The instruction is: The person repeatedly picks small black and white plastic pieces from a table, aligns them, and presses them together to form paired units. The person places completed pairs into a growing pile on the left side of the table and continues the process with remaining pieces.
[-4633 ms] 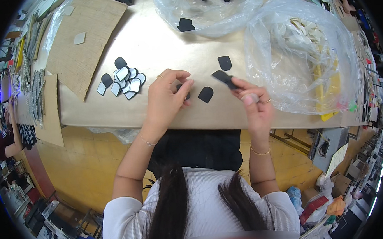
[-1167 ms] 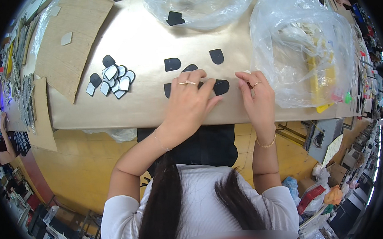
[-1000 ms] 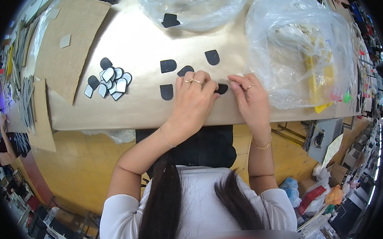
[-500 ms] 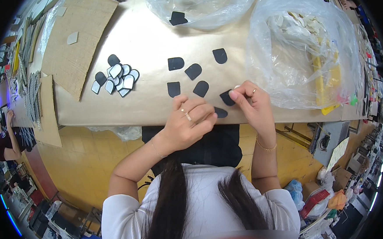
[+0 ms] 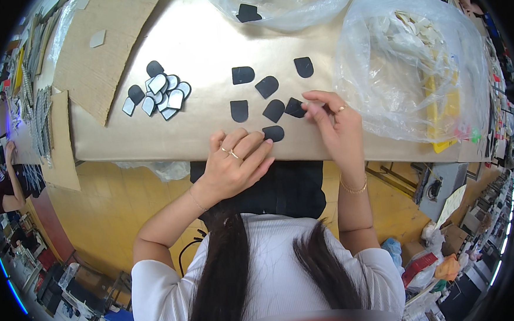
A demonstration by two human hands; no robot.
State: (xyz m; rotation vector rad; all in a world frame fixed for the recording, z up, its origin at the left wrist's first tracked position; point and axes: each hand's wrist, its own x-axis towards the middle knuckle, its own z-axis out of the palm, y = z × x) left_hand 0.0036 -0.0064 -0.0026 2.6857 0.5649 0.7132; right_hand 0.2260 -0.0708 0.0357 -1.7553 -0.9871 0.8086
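My left hand point(image 5: 234, 165) rests at the table's near edge with its fingers curled. Its fingertips are at the left edge of a black arch-shaped piece point(image 5: 274, 134); what lies under the fingers is hidden. To the right, my right hand point(image 5: 338, 123) has thumb and forefinger apart beside another black piece point(image 5: 294, 107), the thumb tip close to its edge. This piece nearly touches a neighbouring black piece point(image 5: 274, 110). Beyond them lie more such pieces, one at the left point(image 5: 239, 111) and one at the far right point(image 5: 304, 67).
A pile of pieces point(image 5: 159, 96), mostly pale-faced with dark rims, lies left of centre. Cardboard point(image 5: 106, 58) covers the table's far left. One clear plastic bag point(image 5: 283, 12) sits at the back; another point(image 5: 375, 65) with pale scraps lies right. Someone's arm point(image 5: 13, 175) shows far left.
My right hand has moved up and its finger and thumb have parted from a black piece, now on the table. My left hand has shifted left, and the piece beside it now lies flatter.
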